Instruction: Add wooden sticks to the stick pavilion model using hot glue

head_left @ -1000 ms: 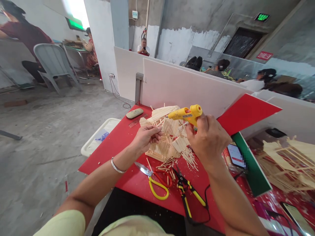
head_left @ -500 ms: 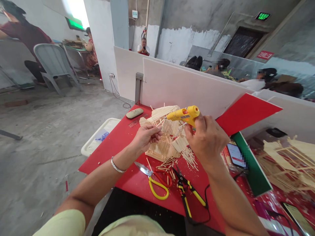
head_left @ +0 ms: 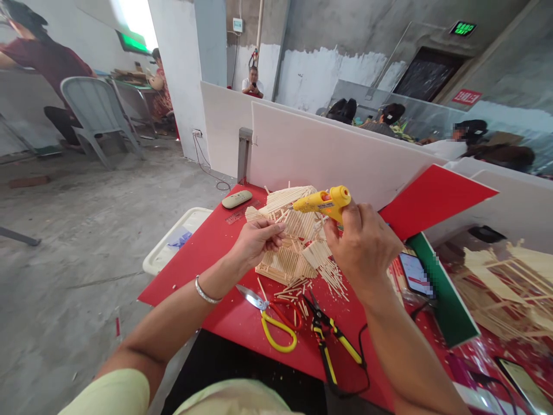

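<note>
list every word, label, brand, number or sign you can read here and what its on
"EXIT", probably: lower line of the glowing green rectangular wall sign; upper line too blurred
Red rectangular wall sign: too blurred to read
Yellow plastic glue gun, side label: too small
Black-framed phone with lit screen: too small
Dark-framed phone, lower right: nothing legible

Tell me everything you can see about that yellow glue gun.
The glue gun has a yellow body that looks like plastic, with a small printed label on its side and a round rear end. The right hand grips it, covering most of the handle. Its narrow nozzle points left, toward the pale stick model; whether they touch is unclear.
</note>
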Available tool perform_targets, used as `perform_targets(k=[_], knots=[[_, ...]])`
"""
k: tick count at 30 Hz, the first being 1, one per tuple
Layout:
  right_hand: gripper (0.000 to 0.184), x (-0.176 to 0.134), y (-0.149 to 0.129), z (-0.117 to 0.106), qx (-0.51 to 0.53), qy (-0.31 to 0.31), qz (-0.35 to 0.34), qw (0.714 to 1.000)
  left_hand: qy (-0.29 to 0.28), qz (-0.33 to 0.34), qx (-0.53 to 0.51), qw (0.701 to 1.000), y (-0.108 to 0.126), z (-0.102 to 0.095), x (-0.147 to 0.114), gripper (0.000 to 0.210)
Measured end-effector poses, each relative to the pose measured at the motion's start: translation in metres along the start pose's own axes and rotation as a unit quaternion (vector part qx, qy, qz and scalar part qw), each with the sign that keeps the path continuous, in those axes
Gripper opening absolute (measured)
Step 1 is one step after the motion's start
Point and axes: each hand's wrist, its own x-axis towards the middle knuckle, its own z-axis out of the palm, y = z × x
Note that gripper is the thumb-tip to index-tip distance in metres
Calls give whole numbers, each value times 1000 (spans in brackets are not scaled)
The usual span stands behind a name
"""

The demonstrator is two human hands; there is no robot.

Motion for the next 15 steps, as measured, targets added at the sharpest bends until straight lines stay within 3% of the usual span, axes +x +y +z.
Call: perform_targets(k=[15], knots=[[30, -2, 0, 1, -16, 5, -6, 1000, 9, 1, 2, 1000, 0, 0, -2, 25]])
